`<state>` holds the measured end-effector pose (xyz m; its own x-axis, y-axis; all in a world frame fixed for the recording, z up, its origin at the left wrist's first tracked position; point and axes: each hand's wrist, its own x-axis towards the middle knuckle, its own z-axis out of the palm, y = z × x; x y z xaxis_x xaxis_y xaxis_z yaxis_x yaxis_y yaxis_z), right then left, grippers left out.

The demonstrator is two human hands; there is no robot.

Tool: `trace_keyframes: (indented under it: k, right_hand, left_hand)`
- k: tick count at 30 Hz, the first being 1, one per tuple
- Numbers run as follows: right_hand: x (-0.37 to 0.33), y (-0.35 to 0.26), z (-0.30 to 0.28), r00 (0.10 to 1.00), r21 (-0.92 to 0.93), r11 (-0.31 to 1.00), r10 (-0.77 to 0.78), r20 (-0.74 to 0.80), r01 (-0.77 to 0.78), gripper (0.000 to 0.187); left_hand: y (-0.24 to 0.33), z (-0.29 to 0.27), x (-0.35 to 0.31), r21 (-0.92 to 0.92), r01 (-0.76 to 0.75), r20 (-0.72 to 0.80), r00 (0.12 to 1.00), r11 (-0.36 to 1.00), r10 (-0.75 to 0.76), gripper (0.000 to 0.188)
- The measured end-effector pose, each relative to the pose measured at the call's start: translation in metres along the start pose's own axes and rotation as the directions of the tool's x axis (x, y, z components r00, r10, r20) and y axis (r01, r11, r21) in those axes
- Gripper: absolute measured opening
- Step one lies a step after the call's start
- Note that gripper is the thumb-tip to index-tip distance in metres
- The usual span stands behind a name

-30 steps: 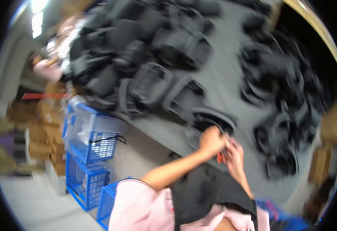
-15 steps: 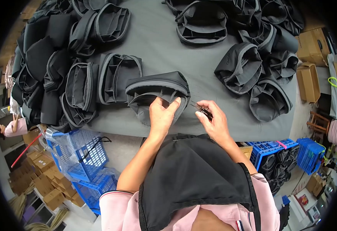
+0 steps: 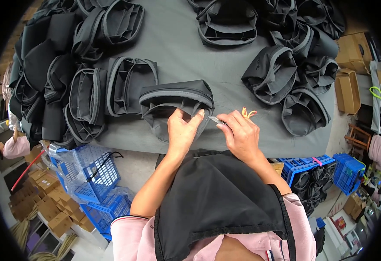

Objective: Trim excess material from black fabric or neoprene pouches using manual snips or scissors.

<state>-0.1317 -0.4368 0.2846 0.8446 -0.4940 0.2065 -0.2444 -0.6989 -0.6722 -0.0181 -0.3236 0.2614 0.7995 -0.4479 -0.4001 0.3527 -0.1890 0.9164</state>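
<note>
"So, what did the left hand (image 3: 182, 132) have?"

"A dark grey pouch (image 3: 179, 93), lying by the worktop's (image 3: 225, 65) front edge, its mouth open toward the person. That grip was closed on the pouch's near side, thumb and forefinger set apart, the other fingers mostly hidden."

"And the right hand (image 3: 243, 137)?"

"It was just beside the pouch's right end, its grip drawn in around a small pointed tool (image 3: 215, 118). Only the metal tip showed, and a yellow loop (image 3: 252, 114) stood up past the knuckles."

"Did the tip touch the pouch?"

"I couldn't tell; it was very near."

"What else lay around?"

"More open pouches (image 3: 132, 87) crowded toward the left edge, and another group (image 3: 305, 115) lay near the right edge. Beyond the front edge, at left, stood blue crates (image 3: 86, 191)."
</note>
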Motion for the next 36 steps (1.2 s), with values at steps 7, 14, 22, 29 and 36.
trace_keyframes:
  k: [7,14,22,29,36]
  right_hand:
    - [-0.005,0.007,0.009,0.960,0.410,0.871,0.273,0.056,-0.272,0.014]
    - [-0.010,0.001,0.002,0.956,0.497,0.818,0.266,0.123,-0.291,0.016]
    - [-0.011,-0.002,0.005,0.997,0.274,0.961,0.010,0.077,-0.031,0.019]
    - [-0.006,-0.007,0.005,0.986,0.094,0.983,-0.162,0.047,0.158,0.021]
    - [-0.009,-0.007,0.008,0.974,0.466,0.856,0.213,0.082,-0.226,0.024]
  left_hand:
    - [0.009,0.000,0.001,-0.007,0.014,0.031,0.999,1.000,-0.014,0.019]
    - [0.019,-0.004,0.010,-0.048,0.167,0.119,0.980,0.985,-0.161,0.027]
    - [0.020,-0.002,0.012,0.048,0.165,0.125,0.978,0.985,-0.169,0.029]
    - [0.015,-0.004,0.015,0.109,0.175,0.132,0.973,0.979,-0.189,0.033]
    - [0.031,-0.016,0.016,0.126,0.223,0.291,0.923,0.967,-0.251,0.037]
